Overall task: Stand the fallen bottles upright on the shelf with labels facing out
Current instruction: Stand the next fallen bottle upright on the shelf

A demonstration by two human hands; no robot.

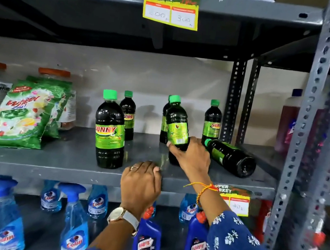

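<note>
Several dark bottles with green caps and green labels stand on the grey middle shelf. My right hand grips the lower part of one upright bottle, whose label shows no brand name. Just right of it a bottle lies on its side, cap toward my hand, base toward the front right. A large bottle stands at the front with its SUNNY label facing out. Others stand behind. My left hand rests on the shelf's front edge, fingers curled over it.
Green detergent bags and jars fill the shelf's left part. A perforated steel upright stands at the right. Below are blue spray bottles and dark blue cleaner bottles. A yellow price tag hangs from the shelf above.
</note>
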